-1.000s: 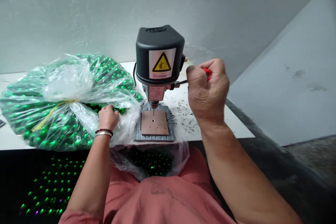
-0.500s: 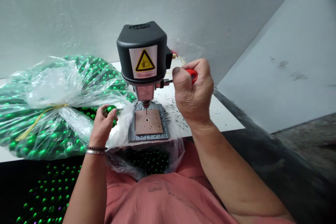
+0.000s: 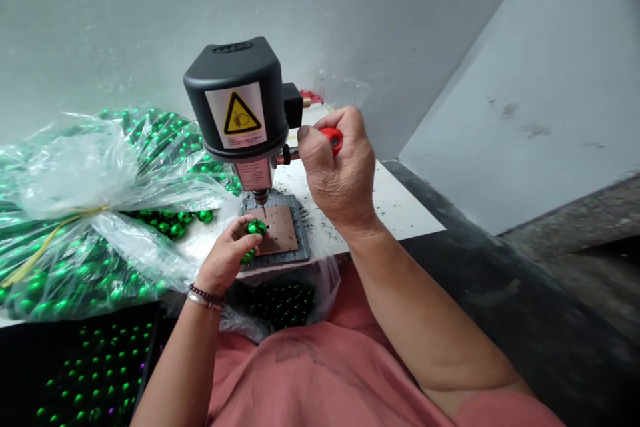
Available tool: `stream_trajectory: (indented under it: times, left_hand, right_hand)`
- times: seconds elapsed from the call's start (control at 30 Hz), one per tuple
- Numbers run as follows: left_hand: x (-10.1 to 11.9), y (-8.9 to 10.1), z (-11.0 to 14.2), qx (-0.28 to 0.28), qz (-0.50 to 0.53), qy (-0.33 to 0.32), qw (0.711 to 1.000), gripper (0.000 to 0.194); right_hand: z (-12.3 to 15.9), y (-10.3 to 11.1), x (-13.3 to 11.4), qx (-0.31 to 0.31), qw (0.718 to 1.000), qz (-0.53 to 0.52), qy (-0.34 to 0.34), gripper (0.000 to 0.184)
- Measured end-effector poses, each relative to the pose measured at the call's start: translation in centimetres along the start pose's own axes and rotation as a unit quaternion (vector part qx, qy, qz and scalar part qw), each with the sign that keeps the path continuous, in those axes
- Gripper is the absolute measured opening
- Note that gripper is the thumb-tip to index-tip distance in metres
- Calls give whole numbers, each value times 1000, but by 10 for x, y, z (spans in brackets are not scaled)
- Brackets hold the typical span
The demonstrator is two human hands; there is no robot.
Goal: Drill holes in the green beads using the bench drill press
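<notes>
Pinched between the thumb and fingers of my left hand (image 3: 227,253) is a shiny green ball (image 3: 257,227); a second green ball shows below it against the palm. That hand is over the left side of a brown square board (image 3: 283,230) with a small hole, which lies on the dark grey base (image 3: 300,240) of a bench drill press (image 3: 237,93). The thin drill bit (image 3: 265,210) points down just above the held ball, apart from it as far as I can tell. My right hand (image 3: 343,177) is closed around the red knob (image 3: 332,140) of the drill's lever.
Clear plastic bags (image 3: 75,167) full of green balls, tied with yellow string, take up the left. An open bag (image 3: 325,287) with dark green balls hangs at the table's front edge. Dark shavings lie on the white table (image 3: 400,207). More green balls (image 3: 100,373) sit low left.
My left hand has moved right, from beside the bag to the board under the drill bit, carrying the green balls. My right hand stays on the knob. The view has shifted slightly.
</notes>
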State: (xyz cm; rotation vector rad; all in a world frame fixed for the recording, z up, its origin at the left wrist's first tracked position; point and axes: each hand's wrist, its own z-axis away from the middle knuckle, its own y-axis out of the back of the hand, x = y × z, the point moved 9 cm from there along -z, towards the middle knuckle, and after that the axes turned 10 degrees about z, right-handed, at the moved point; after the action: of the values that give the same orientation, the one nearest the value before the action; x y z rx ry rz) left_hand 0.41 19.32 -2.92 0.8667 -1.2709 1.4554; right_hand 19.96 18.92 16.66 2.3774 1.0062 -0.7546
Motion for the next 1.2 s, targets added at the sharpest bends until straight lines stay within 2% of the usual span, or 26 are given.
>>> stream_trajectory:
  times: [0.07, 0.1, 0.23, 0.33, 0.37, 0.43, 0.5, 0.57, 0.63, 0.73, 0.8, 0.87, 1.0, 1.2]
  left_hand:
    - [6, 2, 0, 10, -145, -36, 989, 45]
    - [9, 2, 0, 18, -224, -55, 973, 46]
    - [17, -6, -2, 11, -486, -121, 866, 44]
    - [15, -10, -5, -4, -595, -137, 792, 44]
    - [17, -10, -6, 0, -613, -142, 777, 45]
    - [23, -9, -5, 12, -626, -144, 766, 44]
    - [27, -9, -4, 14, -618, -126, 776, 41]
    - [29, -9, -3, 10, -583, -97, 807, 38]
    - [30, -6, -3, 21, -502, -71, 862, 35]
    - [18, 1, -6, 35, -284, -12, 958, 40]
    - [9, 3, -11, 37, -176, 16, 984, 47]
    - [5, 6, -16, 46, -161, 11, 986, 49]
    - [6, 9, -24, 64, -228, -17, 971, 45]
    - [3, 8, -29, 90, -312, -6, 946, 42]
  right_hand:
    - [1, 0, 1, -1, 1000, 0, 1, 22]
    - [1, 0, 1, -2, 1000, 3, 0, 23]
    - [2, -1, 3, -7, 1000, 17, -4, 25]
    - [3, -2, 4, -14, 1000, 22, -9, 27]
    - [3, -2, 4, -15, 1000, 23, -10, 27]
    - [4, -2, 4, -16, 1000, 22, -10, 27]
    - [4, -2, 4, -14, 1000, 19, -10, 27]
    - [3, -2, 3, -12, 1000, 19, -8, 27]
    - [0, -2, 1, -10, 1000, 25, -4, 26]
    - [-11, -5, 0, -22, 999, 38, -10, 27]
    - [-19, -9, 0, -39, 998, 47, -22, 28]
    - [-27, -13, 0, -57, 997, 51, -33, 30]
    - [-35, -17, 4, -67, 996, 34, -53, 34]
    - [-32, -15, 3, -56, 998, 1, -37, 33]
